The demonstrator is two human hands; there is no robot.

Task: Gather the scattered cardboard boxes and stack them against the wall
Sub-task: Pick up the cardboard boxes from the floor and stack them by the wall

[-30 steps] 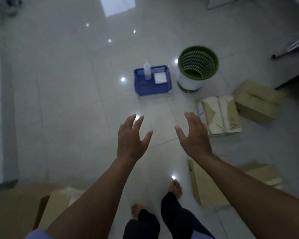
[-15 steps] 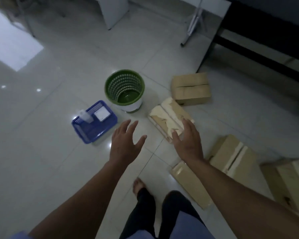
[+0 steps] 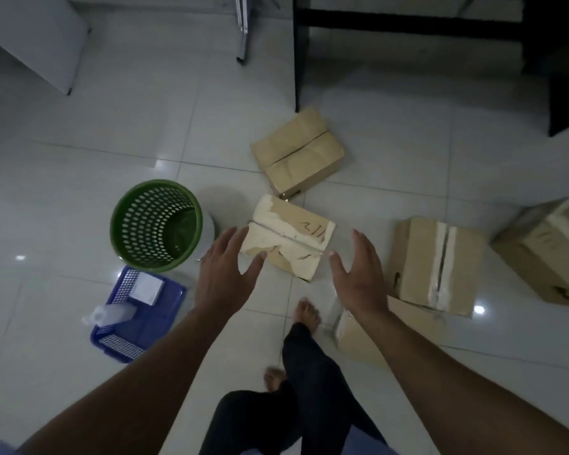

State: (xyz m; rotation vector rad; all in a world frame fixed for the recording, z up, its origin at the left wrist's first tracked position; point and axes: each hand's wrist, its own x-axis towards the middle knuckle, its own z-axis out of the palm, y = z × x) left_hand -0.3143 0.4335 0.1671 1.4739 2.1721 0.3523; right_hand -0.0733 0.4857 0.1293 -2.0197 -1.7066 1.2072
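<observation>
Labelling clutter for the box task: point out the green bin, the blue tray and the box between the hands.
green bin (image 3: 135, 210), head view, on its rim
blue tray (image 3: 173, 302), head view, on its wall
torn box (image 3: 288, 238), head view, on its top flaps

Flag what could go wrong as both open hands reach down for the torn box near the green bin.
1. The torn box has ragged, peeling top flaps; a grip there by the left hand or right hand could rip or slip.
2. The green bin stands close beside it and could get knocked.
3. A flat box lies by the bare foot, a likely trip hazard.
</observation>
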